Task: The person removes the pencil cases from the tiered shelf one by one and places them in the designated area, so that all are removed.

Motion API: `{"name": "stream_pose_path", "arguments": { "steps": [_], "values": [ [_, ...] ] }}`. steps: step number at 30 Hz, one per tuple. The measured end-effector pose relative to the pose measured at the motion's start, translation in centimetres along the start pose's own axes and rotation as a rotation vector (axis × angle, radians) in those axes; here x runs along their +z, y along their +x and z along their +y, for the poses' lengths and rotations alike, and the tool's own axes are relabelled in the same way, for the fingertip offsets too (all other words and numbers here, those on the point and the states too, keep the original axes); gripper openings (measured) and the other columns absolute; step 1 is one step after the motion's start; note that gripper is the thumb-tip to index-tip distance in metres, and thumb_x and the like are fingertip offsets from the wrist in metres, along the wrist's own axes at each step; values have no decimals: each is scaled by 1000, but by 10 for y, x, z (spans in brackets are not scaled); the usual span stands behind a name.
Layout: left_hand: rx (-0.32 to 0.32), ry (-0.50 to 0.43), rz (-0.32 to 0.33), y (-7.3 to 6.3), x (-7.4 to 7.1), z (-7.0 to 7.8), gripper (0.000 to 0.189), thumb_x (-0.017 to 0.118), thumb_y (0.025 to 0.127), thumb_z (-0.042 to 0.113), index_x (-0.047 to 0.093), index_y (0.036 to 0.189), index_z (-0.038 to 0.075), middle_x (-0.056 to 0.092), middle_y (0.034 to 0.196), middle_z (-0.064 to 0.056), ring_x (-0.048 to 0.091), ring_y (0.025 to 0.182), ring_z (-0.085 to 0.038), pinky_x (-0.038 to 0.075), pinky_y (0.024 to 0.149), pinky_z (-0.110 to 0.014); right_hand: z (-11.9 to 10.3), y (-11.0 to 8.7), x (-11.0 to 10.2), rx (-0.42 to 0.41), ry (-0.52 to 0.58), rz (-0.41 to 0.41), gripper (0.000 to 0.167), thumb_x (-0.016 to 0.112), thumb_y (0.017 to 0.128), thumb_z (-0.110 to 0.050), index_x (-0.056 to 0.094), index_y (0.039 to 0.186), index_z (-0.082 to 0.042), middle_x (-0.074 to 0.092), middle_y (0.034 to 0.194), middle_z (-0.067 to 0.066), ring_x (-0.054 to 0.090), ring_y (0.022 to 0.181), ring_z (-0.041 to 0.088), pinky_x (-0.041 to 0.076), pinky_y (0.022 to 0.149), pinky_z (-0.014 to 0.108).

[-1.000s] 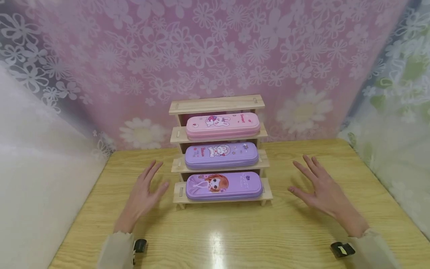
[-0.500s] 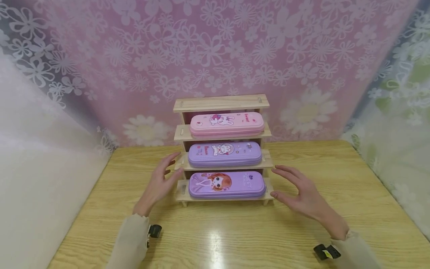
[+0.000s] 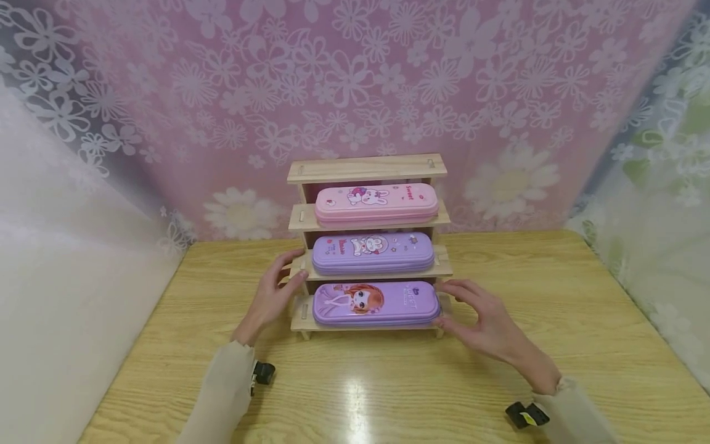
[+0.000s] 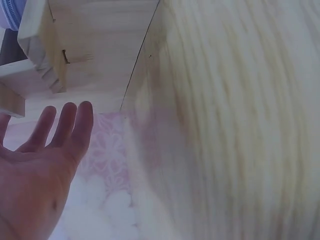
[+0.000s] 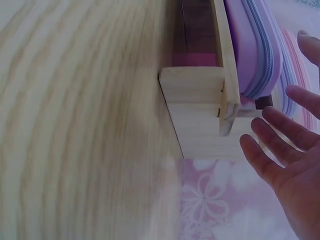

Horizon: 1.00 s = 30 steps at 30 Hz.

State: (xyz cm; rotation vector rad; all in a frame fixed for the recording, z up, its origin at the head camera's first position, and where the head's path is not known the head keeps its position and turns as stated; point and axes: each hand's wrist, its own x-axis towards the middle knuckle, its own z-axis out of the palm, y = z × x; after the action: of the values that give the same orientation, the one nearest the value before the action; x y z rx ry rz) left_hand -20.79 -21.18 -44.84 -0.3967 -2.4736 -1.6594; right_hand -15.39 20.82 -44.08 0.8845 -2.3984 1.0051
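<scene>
A stepped wooden rack (image 3: 366, 168) holds three zipped pencil cases, one above another. The top pencil case (image 3: 377, 202) is pink with a rabbit. Below it lies a purple pencil case (image 3: 374, 253) with a rabbit in a helmet. On the lowest step is a purple pencil case (image 3: 377, 303) with a red-haired girl. My left hand (image 3: 272, 296) is at the left end of the middle step, thumb in front; its fingers look extended in the left wrist view. My right hand (image 3: 485, 317) has thumb and forefinger spread at the lowest case's right end; contact is unclear.
The rack stands on a wood-grain table (image 3: 333, 394) near its back edge. Behind it hangs a pink flowered cloth (image 3: 355, 80). Pale walls of cloth rise at the left and right sides. A black strap device (image 3: 527, 415) is on each wrist.
Both hands have come inward from wide of the rack. The left reached the middle step's left end, the right the lowest case's right end. The cases stay in place.
</scene>
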Motion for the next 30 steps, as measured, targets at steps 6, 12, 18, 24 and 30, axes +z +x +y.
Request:
{"name": "stream_pose_path", "arguments": {
  "steps": [6, 12, 18, 24, 30],
  "values": [
    [-26, -85, 5, 2, 4, 0, 44, 64, 102, 21, 54, 145, 16, 54, 147, -10, 61, 117, -31, 58, 86, -25, 0, 0, 8, 14, 14, -25, 64, 92, 71, -12, 68, 130, -13, 68, 131, 8, 66, 118, 25, 42, 104, 9],
    [-37, -85, 18, 6, 6, -2, 42, 62, 102, 21, 53, 144, 16, 56, 141, -14, 63, 110, -30, 60, 82, -28, 0, 3, 12, 14, 4, -30, 63, 93, 70, -13, 68, 128, -12, 69, 127, 8, 69, 111, 24, 54, 94, 18],
    [-44, -74, 28, 6, 8, 2, 41, 62, 102, 19, 53, 142, 15, 57, 138, -15, 62, 111, -29, 58, 84, -29, 1, 6, 14, 21, 21, -22, 57, 95, 68, -16, 68, 118, -12, 70, 115, 0, 65, 101, 11, 58, 80, 31],
    [-44, -44, 32, 7, 9, 1, 41, 61, 102, 19, 53, 141, 17, 56, 140, -13, 61, 109, -27, 56, 86, -31, 2, 8, 18, 58, 22, -59, 67, 95, 67, -18, 64, 127, -9, 67, 113, 0, 60, 93, 10, 55, 77, 30],
    [-39, -46, 26, 7, 8, -1, 43, 61, 102, 19, 52, 145, 17, 54, 148, -10, 59, 117, -29, 57, 86, -29, 0, 12, 17, 91, 11, -102, 69, 95, 69, -23, 65, 129, -10, 61, 107, -1, 58, 90, 12, 52, 76, 28]
  ]
}}
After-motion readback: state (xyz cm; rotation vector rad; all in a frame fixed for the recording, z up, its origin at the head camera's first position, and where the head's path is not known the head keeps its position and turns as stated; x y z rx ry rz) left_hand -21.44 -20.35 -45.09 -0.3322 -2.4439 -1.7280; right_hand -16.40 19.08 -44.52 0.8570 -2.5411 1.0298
